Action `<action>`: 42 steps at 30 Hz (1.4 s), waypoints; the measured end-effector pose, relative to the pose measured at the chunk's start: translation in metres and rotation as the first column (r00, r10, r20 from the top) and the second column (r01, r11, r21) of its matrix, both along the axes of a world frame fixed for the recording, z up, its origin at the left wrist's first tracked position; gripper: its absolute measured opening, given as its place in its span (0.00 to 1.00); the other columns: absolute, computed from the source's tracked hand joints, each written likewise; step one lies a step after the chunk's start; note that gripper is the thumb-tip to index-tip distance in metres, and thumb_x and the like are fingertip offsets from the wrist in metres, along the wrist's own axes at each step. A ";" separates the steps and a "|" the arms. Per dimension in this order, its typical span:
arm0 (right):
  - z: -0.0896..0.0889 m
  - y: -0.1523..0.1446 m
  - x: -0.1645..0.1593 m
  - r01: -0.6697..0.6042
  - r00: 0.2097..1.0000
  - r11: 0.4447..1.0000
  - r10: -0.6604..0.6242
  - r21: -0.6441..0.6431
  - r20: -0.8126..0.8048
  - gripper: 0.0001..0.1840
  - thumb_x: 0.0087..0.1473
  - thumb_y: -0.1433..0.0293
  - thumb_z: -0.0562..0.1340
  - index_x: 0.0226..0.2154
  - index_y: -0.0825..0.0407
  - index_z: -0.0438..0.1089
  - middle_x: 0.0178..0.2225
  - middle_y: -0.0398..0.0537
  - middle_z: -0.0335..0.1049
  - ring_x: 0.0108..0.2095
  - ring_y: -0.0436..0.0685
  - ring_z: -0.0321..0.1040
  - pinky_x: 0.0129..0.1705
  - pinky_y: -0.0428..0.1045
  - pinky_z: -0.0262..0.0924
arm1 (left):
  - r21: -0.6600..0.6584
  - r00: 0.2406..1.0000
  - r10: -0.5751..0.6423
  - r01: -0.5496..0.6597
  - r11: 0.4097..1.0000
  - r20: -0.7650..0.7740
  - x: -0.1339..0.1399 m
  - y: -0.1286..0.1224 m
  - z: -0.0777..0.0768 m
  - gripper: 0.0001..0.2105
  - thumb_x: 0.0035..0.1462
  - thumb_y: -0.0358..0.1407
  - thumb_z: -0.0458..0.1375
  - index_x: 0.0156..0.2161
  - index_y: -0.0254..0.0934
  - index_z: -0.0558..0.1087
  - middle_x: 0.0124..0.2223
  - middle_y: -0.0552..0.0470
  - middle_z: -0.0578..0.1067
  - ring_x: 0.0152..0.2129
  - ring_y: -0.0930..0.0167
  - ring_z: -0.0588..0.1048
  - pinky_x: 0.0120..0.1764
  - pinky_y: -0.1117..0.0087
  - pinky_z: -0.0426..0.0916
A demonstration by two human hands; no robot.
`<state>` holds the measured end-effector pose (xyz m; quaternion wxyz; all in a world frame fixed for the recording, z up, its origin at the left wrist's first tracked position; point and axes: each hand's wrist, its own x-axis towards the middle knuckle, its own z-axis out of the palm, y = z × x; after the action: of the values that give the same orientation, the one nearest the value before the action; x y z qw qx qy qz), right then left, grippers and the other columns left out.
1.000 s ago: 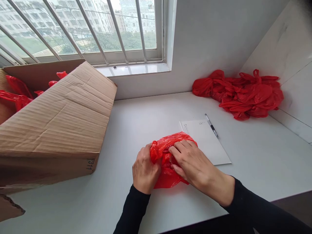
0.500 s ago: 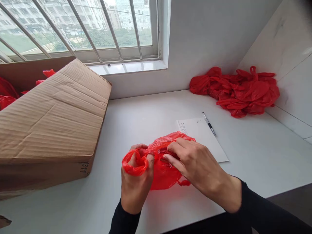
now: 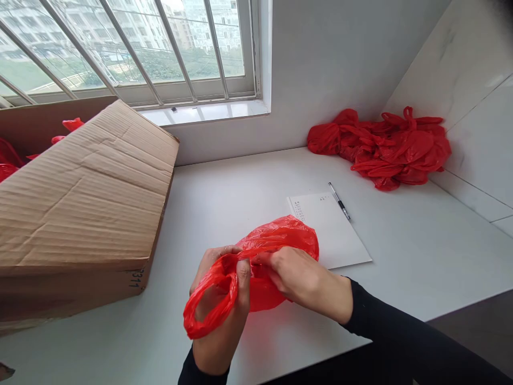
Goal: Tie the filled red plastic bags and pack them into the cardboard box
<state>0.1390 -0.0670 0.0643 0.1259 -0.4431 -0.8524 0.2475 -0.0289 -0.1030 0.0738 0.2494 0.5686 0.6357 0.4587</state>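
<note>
Over the white table, a thin red plastic bag point(image 3: 280, 235) is gathered between my two hands. My left hand point(image 3: 219, 305) is closed on its bunched neck, thumb on top, and a loop of the bag's handle hangs over the back of the hand towards the wrist. From the right, my right hand point(image 3: 294, 272) presses its bent fingers into the folds beside my left thumb. Its fingertips are partly hidden by red plastic. The bag's body bulges out behind and below both hands.
At left stands a large cardboard box point(image 3: 88, 198) with red bags inside. A heap of red plastic bags point(image 3: 385, 147) lies at the back right. Behind my hands are a sheet of paper with writing point(image 3: 340, 235) and a pen point(image 3: 340, 201). A barred window point(image 3: 180, 53) is above.
My right hand has moved left and down, close to my left thumb. The handle loop has slid farther down over my left hand. Dark print seen on the bag earlier is now covered.
</note>
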 end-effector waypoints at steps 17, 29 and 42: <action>-0.002 -0.010 0.010 0.030 0.984 0.973 -0.069 0.230 0.163 0.14 0.60 0.82 0.50 0.29 0.55 0.66 0.28 0.49 0.64 0.28 0.54 0.56 0.32 0.52 0.49 | -0.025 0.994 0.055 -0.053 0.998 0.097 0.007 0.003 0.000 0.10 0.58 0.43 0.63 0.41 0.42 0.74 0.40 0.52 0.79 0.37 0.65 0.79 0.41 0.66 0.74; -0.004 -0.008 0.011 -0.102 0.995 0.975 0.105 0.200 -0.002 0.11 0.65 0.77 0.50 0.43 0.52 0.65 0.32 0.45 0.65 0.29 0.54 0.57 0.29 0.51 0.48 | -0.060 0.989 0.060 -0.052 0.997 0.137 0.011 0.002 0.003 0.11 0.57 0.45 0.63 0.42 0.43 0.73 0.40 0.53 0.79 0.37 0.65 0.79 0.42 0.65 0.73; -0.019 -0.009 0.008 -0.031 0.990 0.964 0.066 0.264 -0.128 0.12 0.65 0.76 0.50 0.42 0.58 0.68 0.33 0.51 0.68 0.32 0.56 0.62 0.34 0.52 0.59 | -0.099 0.973 0.072 -0.051 0.994 0.221 0.014 0.002 0.007 0.11 0.56 0.43 0.63 0.42 0.42 0.72 0.37 0.54 0.79 0.34 0.66 0.78 0.39 0.67 0.73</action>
<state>0.1472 -0.0759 0.0450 0.2348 -0.3838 -0.8776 0.1658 -0.0153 -0.1012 0.0805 0.3312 0.4810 0.6415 0.4975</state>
